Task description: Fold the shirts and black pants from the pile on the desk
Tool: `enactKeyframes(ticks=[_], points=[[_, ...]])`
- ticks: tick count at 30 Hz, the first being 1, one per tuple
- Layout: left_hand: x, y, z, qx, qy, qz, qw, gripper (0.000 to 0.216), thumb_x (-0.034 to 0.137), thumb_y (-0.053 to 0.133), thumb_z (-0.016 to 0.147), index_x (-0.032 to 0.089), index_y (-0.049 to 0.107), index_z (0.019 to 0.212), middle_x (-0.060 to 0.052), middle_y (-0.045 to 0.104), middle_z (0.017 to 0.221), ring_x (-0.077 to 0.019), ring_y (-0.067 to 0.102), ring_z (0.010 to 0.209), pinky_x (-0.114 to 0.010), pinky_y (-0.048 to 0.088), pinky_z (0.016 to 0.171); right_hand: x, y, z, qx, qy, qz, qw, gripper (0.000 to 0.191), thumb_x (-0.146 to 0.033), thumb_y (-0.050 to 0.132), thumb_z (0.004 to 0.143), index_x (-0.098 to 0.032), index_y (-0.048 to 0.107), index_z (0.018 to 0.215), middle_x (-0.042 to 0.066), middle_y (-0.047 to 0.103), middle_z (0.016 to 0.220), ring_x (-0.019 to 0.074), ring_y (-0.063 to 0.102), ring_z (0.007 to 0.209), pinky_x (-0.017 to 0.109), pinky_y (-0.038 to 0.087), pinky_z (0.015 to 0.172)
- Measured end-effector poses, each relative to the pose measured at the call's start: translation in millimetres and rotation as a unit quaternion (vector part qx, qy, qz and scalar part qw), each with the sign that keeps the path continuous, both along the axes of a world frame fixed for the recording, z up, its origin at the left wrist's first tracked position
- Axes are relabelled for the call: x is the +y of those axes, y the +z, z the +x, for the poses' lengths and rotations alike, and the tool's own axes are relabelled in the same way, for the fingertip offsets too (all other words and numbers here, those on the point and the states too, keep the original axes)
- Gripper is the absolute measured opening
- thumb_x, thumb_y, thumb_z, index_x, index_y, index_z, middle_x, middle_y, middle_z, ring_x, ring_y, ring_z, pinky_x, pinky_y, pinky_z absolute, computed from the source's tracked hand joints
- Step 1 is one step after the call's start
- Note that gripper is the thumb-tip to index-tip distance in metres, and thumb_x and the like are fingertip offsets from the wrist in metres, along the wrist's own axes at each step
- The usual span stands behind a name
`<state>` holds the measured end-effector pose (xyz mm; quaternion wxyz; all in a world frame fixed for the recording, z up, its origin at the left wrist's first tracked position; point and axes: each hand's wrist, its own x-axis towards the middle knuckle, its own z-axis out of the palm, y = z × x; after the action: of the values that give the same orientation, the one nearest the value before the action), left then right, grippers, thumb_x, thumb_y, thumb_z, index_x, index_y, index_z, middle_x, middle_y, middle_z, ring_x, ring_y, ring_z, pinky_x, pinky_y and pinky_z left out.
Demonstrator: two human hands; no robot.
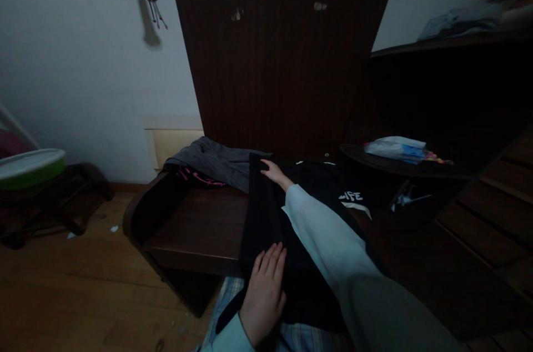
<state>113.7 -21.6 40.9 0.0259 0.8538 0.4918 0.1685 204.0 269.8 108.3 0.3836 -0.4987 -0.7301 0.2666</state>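
One black garment [264, 219] lies spread down the centre of the frame, over the front edge of a dark wooden desk [195, 227], with white lettering [350, 195] showing right of centre. At bottom centre the left hand [263, 292] rests flat on it, palm down, fingers straight and close together, gripping nothing. Higher up, the right hand [275, 172] reaches the cloth's far edge; whether its fingers pinch the fabric or only press on it I cannot tell. The work looks like flattening the cloth. The near hand would serve best as a steady anchor while the far one draws the edge taut and straight, clear of the grey garment [216, 162] just beyond, up and to the left. Plaid fabric [227, 291] shows under the near end. A plastic bag [395, 147] sits well apart at right.
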Motion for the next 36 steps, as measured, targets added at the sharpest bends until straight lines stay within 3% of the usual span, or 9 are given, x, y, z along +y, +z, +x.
enactKeyframes(ticks=[2, 5, 8, 14, 21, 28, 32, 36], points=[[0.3, -1.4, 0.3, -0.001, 0.002, 0.001, 1.0, 0.078, 0.007, 0.041, 0.062, 0.016, 0.018, 0.136, -0.003, 0.022, 0.143, -0.0205, 0.018, 0.131, -0.04, 0.022, 0.105, -9.1, -1.7, -2.4, -0.048, -0.012, 0.039, 0.998, 0.059, -0.008, 0.056, 0.066, -0.019, 0.045, 0.123, 0.011, 0.043, 0.129, 0.0249, 0.036, 0.119, 0.042, 0.028, 0.098], [0.5, -4.3, 1.4, -0.003, 0.004, 0.004, 1.0, 0.077, 0.009, 0.042, 0.063, 0.016, 0.017, 0.136, -0.004, 0.023, 0.143, -0.0208, 0.017, 0.131, -0.04, 0.022, 0.105, -29.9, -4.0, -7.6, -0.153, -0.059, 0.162, 0.973, 0.061, -0.009, 0.048, 0.074, -0.023, 0.032, 0.131, 0.009, 0.024, 0.14, 0.0253, 0.02, 0.127, 0.045, 0.019, 0.102], [-0.2, -5.9, 3.2, -0.003, 0.012, 0.007, 1.0, 0.079, 0.007, 0.042, 0.061, 0.015, 0.016, 0.136, -0.005, 0.023, 0.143, -0.0211, 0.016, 0.131, -0.042, 0.022, 0.105, -50.7, -11.6, -16.4, -0.232, -0.034, 0.242, 0.942, 0.054, -0.016, 0.04, 0.081, -0.019, 0.027, 0.134, 0.008, 0.017, 0.143, 0.0223, 0.01, 0.131, 0.042, 0.009, 0.105], [-1.0, -2.5, 4.2, -0.001, 0.012, 0.002, 1.0, 0.08, 0.007, 0.042, 0.06, 0.014, 0.018, 0.135, -0.005, 0.023, 0.142, -0.022, 0.017, 0.13, -0.042, 0.021, 0.105, -61.6, -35.3, -34.6, -0.293, -0.01, 0.134, 0.947, 0.059, -0.042, 0.034, 0.085, -0.005, 0.032, 0.131, 0.018, 0.027, 0.138, 0.0262, 0.014, 0.13, 0.041, 0.013, 0.104], [-0.9, 2.8, 1.9, -0.01, 0.004, 0.004, 1.0, 0.072, 0.012, 0.041, 0.066, 0.014, 0.02, 0.135, -0.006, 0.025, 0.142, -0.0218, 0.02, 0.13, -0.041, 0.022, 0.105, -75.4, -24.0, -24.3, -0.3, 0.007, 0.067, 0.951, 0.063, -0.043, 0.041, 0.082, -0.009, 0.028, 0.133, 0.016, 0.022, 0.141, 0.0263, 0.016, 0.13, 0.042, 0.015, 0.103], [-3.0, -6.0, 13.0, -0.04, 0.05, 0.048, 0.997, 0.065, 0.014, 0.042, 0.069, 0.014, 0.028, 0.132, -0.008, 0.032, 0.138, -0.0236, 0.027, 0.127, -0.043, 0.025, 0.102, -112.7, -40.2, 0.0, -0.303, 0.047, 0.075, 0.949, 0.053, -0.044, 0.037, 0.084, -0.017, 0.036, 0.13, 0.012, 0.029, 0.139, 0.0234, 0.02, 0.129, 0.042, 0.018, 0.102], [-4.7, -10.1, 20.5, -0.046, 0.09, 0.069, 0.992, 0.06, 0.018, 0.043, 0.073, 0.014, 0.031, 0.131, -0.009, 0.036, 0.136, -0.0242, 0.029, 0.126, -0.044, 0.024, 0.102, -114.7, -43.4, 2.4, -0.297, 0.047, 0.07, 0.951, 0.051, -0.042, 0.037, 0.085, -0.017, 0.038, 0.128, 0.012, 0.03, 0.138, 0.0229, 0.02, 0.129, 0.042, 0.018, 0.102], [-5.4, -7.0, 19.5, -0.035, 0.078, 0.066, 0.994, 0.059, 0.019, 0.044, 0.074, 0.018, 0.03, 0.131, -0.008, 0.033, 0.138, -0.0245, 0.029, 0.126, -0.045, 0.025, 0.101, -113.1, -44.6, 1.6, -0.288, 0.047, 0.08, 0.953, 0.049, -0.042, 0.036, 0.085, -0.017, 0.04, 0.127, 0.012, 0.031, 0.138, 0.0225, 0.02, 0.129, 0.042, 0.017, 0.102]])
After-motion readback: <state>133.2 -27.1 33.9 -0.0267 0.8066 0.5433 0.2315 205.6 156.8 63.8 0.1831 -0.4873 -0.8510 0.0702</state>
